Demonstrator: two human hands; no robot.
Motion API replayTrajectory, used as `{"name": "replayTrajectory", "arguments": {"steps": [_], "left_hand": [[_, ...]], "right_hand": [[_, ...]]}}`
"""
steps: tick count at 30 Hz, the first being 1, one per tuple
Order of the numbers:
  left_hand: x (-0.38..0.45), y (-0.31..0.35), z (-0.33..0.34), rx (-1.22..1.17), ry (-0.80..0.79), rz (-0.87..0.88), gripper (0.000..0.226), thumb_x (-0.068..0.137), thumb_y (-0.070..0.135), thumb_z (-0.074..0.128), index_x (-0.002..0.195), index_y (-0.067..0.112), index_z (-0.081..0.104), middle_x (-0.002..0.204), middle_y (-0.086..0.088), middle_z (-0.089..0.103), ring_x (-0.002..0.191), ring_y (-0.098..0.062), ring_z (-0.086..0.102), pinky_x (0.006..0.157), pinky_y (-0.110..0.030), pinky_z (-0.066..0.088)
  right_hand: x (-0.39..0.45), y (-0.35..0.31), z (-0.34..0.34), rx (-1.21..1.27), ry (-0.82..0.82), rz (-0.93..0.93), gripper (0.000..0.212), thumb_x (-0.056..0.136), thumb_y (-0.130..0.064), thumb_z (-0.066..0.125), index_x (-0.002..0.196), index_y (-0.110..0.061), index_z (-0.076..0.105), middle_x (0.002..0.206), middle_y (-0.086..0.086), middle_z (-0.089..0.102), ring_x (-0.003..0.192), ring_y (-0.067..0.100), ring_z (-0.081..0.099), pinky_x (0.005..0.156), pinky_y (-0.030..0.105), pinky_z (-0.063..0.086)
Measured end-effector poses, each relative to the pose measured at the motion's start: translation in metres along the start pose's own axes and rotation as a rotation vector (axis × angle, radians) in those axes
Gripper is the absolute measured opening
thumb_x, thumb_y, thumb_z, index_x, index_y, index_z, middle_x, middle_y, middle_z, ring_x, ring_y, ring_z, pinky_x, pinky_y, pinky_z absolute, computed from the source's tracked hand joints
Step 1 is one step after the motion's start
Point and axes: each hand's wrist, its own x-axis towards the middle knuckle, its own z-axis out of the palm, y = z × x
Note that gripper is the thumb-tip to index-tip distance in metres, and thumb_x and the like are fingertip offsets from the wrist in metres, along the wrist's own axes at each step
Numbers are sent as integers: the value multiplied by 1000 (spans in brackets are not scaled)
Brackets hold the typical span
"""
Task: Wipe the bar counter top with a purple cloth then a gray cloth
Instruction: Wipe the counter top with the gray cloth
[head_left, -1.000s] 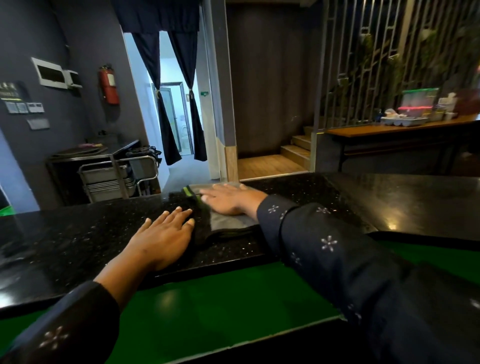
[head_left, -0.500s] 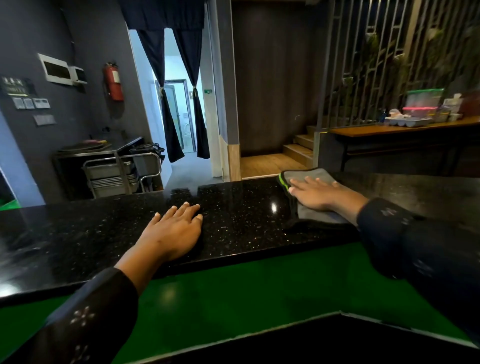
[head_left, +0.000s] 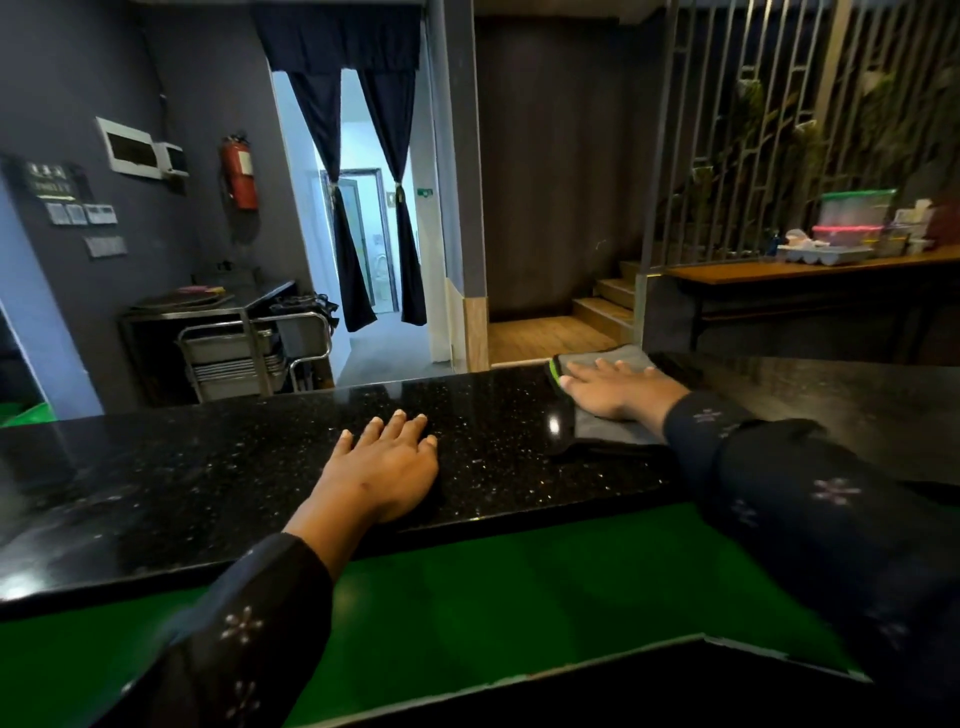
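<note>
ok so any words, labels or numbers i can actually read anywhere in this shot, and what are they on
None can be read for certain.
Dark wall sign: pale lettering and an arrow, too blurred to read.
Small plates under it: too small.
Fire extinguisher label: blurred.
Green sign on the pillar: too small.
Gray cloth under the right hand: no print visible.

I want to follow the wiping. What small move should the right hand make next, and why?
Probably slide the gray cloth further right along the counter. The right hand lies flat on it, and dark countertop lies beyond; the left hand only braces.
</note>
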Motion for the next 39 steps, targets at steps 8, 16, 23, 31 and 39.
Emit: {"name": "replayTrajectory", "arguments": {"steps": [8,16,23,31,39], "left_hand": [[-4,-1,-4,44,-27,30,53,101,40,12,152,26,7,160,0,0,147,-23,0,117,-47,-1],[-4,3,-1,45,-3,-4,55,100,41,12,152,26,7,160,1,0,147,-21,-1,117,-47,-2],[-4,3,-4,2,-15,1,55,100,42,13,152,27,9,160,1,1,147,-21,-1,118,-48,-3],[-8,1,-5,34,-28,13,54,101,42,11,152,27,5,160,3,-1,147,-19,-2,117,-45,-2],[2,-2,1,77,-10,12,54,100,44,10,152,30,3,160,5,-4,147,-16,-5,118,-44,-2]], "right_hand": [[-47,-66,24,11,-57,-337,58,95,-64,10,150,-47,5,163,-3,-1,149,22,-2,117,53,-4],[-26,41,5,30,-18,-132,56,96,-63,16,149,-48,11,163,-4,5,149,22,4,115,54,1],[-11,-15,6,48,12,-61,63,94,-65,8,152,-40,10,163,-1,1,149,26,1,116,55,-3],[-29,1,13,78,-37,-183,52,101,-51,7,152,-42,8,162,-6,-1,149,25,-5,117,53,-4],[53,67,-1,48,-18,89,59,94,-65,13,150,-47,10,163,-1,-1,148,32,-2,114,58,-6]]}}
